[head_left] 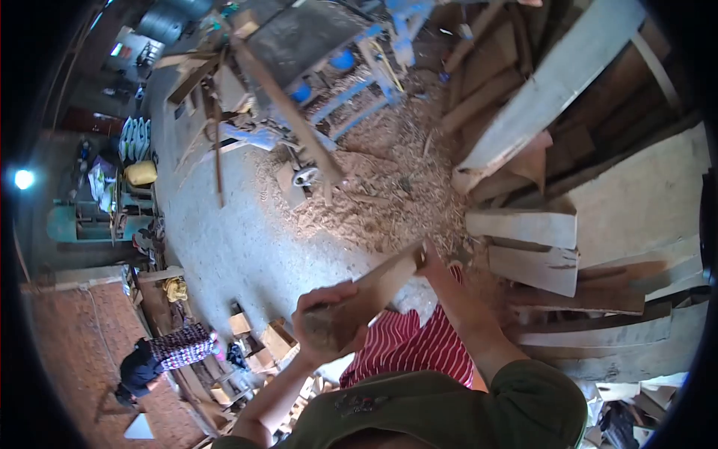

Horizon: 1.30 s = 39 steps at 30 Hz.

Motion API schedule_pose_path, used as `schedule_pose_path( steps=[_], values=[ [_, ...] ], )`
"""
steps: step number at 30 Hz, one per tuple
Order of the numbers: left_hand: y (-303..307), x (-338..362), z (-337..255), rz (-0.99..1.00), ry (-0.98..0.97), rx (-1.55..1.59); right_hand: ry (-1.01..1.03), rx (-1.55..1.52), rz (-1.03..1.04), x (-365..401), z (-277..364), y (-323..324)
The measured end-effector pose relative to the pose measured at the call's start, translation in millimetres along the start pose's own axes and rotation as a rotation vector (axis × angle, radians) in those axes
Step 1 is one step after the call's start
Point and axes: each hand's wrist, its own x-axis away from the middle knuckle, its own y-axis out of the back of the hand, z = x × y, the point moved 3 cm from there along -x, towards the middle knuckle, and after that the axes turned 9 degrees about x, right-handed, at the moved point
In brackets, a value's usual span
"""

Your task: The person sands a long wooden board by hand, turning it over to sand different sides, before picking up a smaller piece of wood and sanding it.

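Observation:
A thick piece of wood is held in front of my body at a slant, its near left end low and its far end up to the right. My left hand wraps round the broad, darker near end, fingers over the top edge. At the narrower far end, my right hand grips the wood, its fingers partly hidden. Behind the wood lie striped red cloth and the floor.
Wood shavings cover the floor ahead, by a blue-framed machine bench. Boards are stacked close on my right. A long beam leans ahead. Offcuts lie at left, and another person bends farther off.

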Motion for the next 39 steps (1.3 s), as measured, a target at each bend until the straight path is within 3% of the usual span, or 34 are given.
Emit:
schedule_pose_path(
  steps=[2, 5, 8, 10, 12, 14, 17, 20, 22, 24, 25, 27, 28, 30, 32, 33, 34, 36, 37, 39],
  values=[
    [54, 38, -16, -0.091, 0.006, 0.046, -0.144, 0.144, -0.042, -3, -45, -23],
    [138, 95, -36, -0.137, -0.027, 0.029, -0.225, 0.064, -0.035, -12, -127, -60],
    [215, 133, -51, -0.184, -0.086, 0.062, -0.276, 0.157, -0.243, 12, -171, -113],
    [271, 150, -54, -0.256, -0.075, -0.100, -0.230, 0.112, -0.120, 28, -195, -156],
    [320, 146, -50, -0.373, -0.230, 0.000, -0.175, 0.077, -0.001, 35, -211, -200],
    [345, 137, -35, -0.732, -0.375, 0.055, -0.174, -0.080, 0.037, 29, -230, -239],
    [362, 126, 6, -0.809, -0.522, -0.014, -0.101, -0.103, 0.006, 38, -239, -301],
    [407, 107, 27, -0.928, -0.405, 0.205, -0.078, -0.066, -0.042, 17, -243, -345],
    [451, 88, 38, -0.955, -0.481, 0.371, -0.083, -0.166, 0.132, -1, -246, -377],
    [507, 66, 51, -1.000, -0.414, 0.586, 0.088, 0.036, 0.397, 6, -247, -424],
    [535, 56, 47, -0.962, -0.420, 0.538, 0.120, 0.033, 0.419, 20, -230, -458],
    [592, 41, 37, -1.020, -0.371, 0.475, 0.049, 0.257, 0.047, 54, -236, -486],
    [627, 35, 35, -1.045, -0.361, 0.455, 0.051, 0.232, 0.062, 54, -238, -497],
    [687, 21, 22, -1.134, -0.369, 0.543, 1.079, 1.298, -0.185, 64, -209, -514],
    [734, 9, 7, -1.182, -0.375, 0.515, 1.644, 1.701, -0.154, 98, -190, -559],
    [756, 3, 4, -1.189, -0.367, 0.570, 1.773, 1.938, -0.217, 106, -184, -585],
    [777, -3, 5, -1.198, -0.349, 0.622, 1.761, 1.947, -0.233, 94, -182, -598],
    [814, -21, 15, -1.209, -0.288, 0.652, 1.713, 1.866, -0.009, 60, -186, -622],
    [833, -32, 25, -1.221, -0.246, 0.679, 1.733, 1.958, -0.129, 57, -186, -635],
    [880, -54, 62, -1.167, -0.123, 0.739, 1.741, 1.985, -0.159, 49, -181, -661]
  ],
)
